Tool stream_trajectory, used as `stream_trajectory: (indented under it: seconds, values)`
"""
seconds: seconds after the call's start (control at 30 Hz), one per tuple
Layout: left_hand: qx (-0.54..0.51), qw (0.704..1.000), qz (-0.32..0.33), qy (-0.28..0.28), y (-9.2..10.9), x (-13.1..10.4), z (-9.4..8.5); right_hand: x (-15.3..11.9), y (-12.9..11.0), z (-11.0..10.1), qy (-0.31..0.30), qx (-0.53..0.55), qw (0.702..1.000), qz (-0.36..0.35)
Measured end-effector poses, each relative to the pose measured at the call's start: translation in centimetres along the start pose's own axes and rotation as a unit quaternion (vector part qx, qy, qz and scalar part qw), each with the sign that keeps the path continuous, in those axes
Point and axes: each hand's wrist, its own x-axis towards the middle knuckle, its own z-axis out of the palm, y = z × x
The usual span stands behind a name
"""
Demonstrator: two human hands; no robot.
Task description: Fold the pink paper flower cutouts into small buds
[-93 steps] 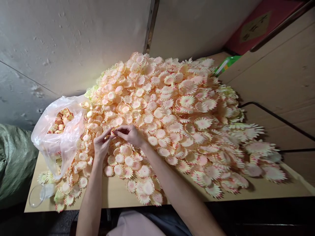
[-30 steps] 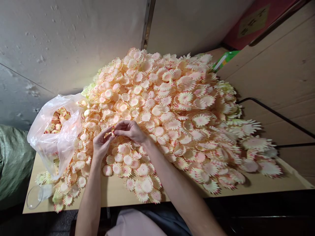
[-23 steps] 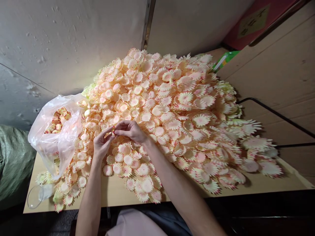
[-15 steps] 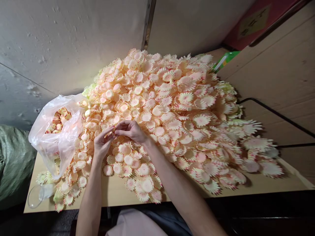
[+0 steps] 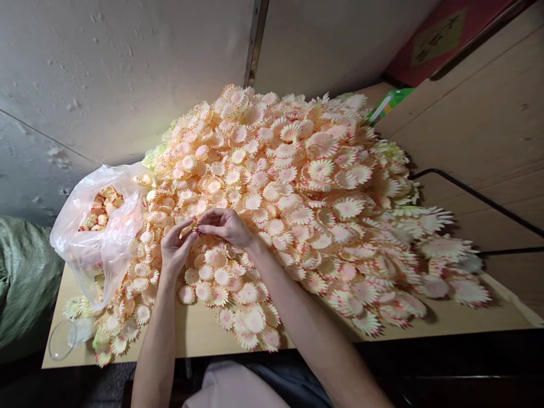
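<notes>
My left hand (image 5: 174, 249) and my right hand (image 5: 228, 228) meet fingertip to fingertip above the front of a big heap of artificial flower petal pieces (image 5: 253, 201). Pinched between them is a small petal piece (image 5: 188, 229), pale yellow with some red; the fingers hide much of it. The heaped pieces are round and pale pink to cream, with notched, red-tipped edges. Left of my hands sits an open clear plastic bag (image 5: 70, 226), holding small rolled-looking pieces (image 5: 101, 218) in cream and red.
The wooden table (image 5: 204, 334) shows along its front edge. A clear cup (image 5: 62, 340) lies at the front left corner. Beside the table stands a green sack (image 5: 25, 289). Cardboard (image 5: 476, 136) and a bent black rod (image 5: 480, 195) border the right; a wall (image 5: 127, 73) rises behind.
My left fingers have opened slightly and shifted a little, so more of the small piece shows. My right hand has barely moved.
</notes>
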Motion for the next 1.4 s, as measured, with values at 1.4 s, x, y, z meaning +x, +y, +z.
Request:
stream_trajectory:
  seconds: [1.4]
  values:
    - [-0.008, 0.999, -0.005, 0.041, -0.4, -0.1, -0.2, -0.1, -0.2, -0.1, 0.055, -0.037, 0.998, -0.015]
